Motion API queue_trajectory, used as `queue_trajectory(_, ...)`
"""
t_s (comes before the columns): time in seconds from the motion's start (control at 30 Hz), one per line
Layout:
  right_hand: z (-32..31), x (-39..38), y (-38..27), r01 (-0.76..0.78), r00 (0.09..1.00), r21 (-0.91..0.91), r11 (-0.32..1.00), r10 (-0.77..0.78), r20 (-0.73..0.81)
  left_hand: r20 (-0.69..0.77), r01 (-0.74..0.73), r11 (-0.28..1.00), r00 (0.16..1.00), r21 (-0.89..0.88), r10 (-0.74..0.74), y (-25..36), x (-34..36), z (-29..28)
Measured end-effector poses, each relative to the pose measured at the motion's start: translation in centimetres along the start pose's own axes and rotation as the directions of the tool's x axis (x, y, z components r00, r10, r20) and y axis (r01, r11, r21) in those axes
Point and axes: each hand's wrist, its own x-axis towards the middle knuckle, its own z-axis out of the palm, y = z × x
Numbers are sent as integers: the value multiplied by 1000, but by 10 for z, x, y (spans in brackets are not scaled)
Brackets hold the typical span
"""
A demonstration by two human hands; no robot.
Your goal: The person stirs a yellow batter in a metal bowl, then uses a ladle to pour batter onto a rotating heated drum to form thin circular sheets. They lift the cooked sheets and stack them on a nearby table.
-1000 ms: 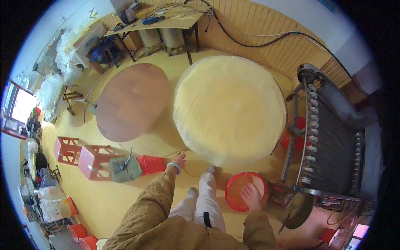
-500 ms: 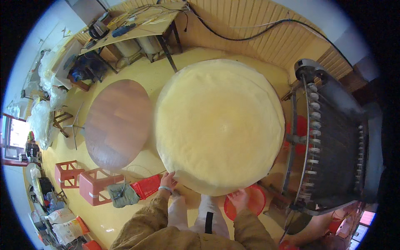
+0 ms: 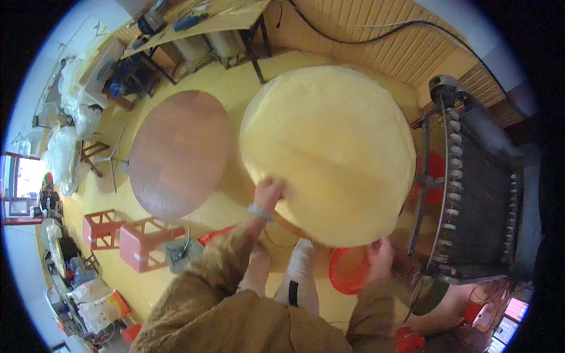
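Observation:
A very large, thin, round pale-yellow sheet [image 3: 335,147] covers a round tabletop in front of me. At its near left edge, my left hand [image 3: 271,193] is closed on the rim, its fingertips smeared by motion. Beside that hand a strip of the brown table edge [image 3: 297,228] shows from under the sheet. My right hand [image 3: 381,257] is at the near right rim, with its fingers closed at the sheet's edge, also somewhat blurred. A shallow crease runs across the sheet between the hands.
A bare brown round tabletop [image 3: 179,154] stands to the left. Pink stools [image 3: 141,244] are at the near left. A dark machine with a row of white rollers [image 3: 454,188] stands close on the right. Below my right hand is a red basin [image 3: 348,270].
My left hand has moved up and right, shifting the near left rim and uncovering some table edge. My right hand has slid right along the rim. The whole view has shifted slightly.

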Motion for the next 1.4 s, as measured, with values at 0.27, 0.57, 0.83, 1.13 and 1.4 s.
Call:
queue_trajectory(0.27,56,-47,-184,287,902,322,902,-368,225,225,-153,910,941,-384,253,207,7,34)
queue_trajectory(0.57,-34,-71,-91,391,826,292,873,-473,306,242,82,894,970,-440,30,83,-70,-25)
queue_trajectory(0.83,-17,65,-6,144,976,-105,984,-123,180,131,303,880,953,-367,-273,-92,38,9)
queue_trajectory(1.13,-6,101,55,-123,974,-37,992,127,188,-275,304,952,919,39,-283,-137,76,0)
queue_trajectory(1.4,-2,81,68,-111,991,-105,988,119,69,-534,323,936,821,143,-202,-131,79,-1)
